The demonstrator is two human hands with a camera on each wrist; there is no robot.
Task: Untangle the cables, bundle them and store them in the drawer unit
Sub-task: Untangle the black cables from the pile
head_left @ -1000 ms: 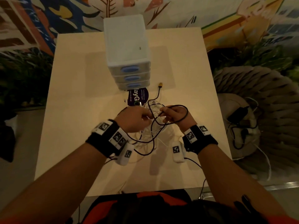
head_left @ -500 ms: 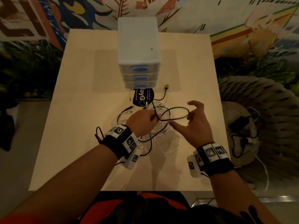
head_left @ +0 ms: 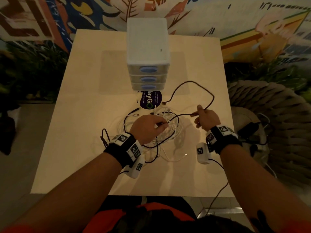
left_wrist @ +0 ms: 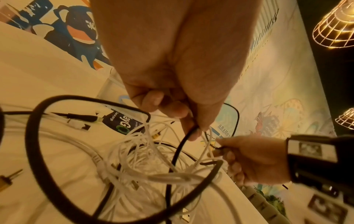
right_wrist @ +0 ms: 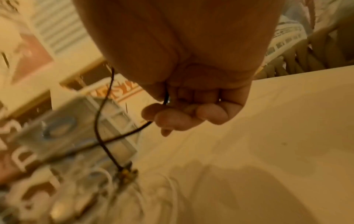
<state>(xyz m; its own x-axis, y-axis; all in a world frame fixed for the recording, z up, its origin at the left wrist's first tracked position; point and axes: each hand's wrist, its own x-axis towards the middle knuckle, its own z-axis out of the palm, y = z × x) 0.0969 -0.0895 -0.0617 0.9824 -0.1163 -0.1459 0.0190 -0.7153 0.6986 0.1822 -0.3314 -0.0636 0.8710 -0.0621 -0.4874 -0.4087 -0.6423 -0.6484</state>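
Note:
A tangle of white cables (head_left: 170, 126) and black ones lies on the table in front of the white drawer unit (head_left: 148, 54), whose three drawers are closed. My left hand (head_left: 149, 126) pinches a black cable (left_wrist: 184, 145) over the tangle. To the right, my right hand (head_left: 204, 117) pinches the thin black cable (head_left: 193, 83), which arcs up in a loop toward the drawer unit and ends in a yellow plug (head_left: 164, 103). In the right wrist view the fingers (right_wrist: 184, 116) curl round that cable (right_wrist: 101, 121).
A round purple sticker (head_left: 150, 100) lies just in front of the drawer unit. The table's right edge (head_left: 230, 132) is close to my right hand, with a woven chair (head_left: 269, 123) holding dark gear beyond it. A loose black loop (head_left: 104, 137) sits left of my left wrist.
My right hand closed on the thin black cable and pulled it out to the right, lifting a wide loop toward the drawer unit. The left hand stayed on the tangle.

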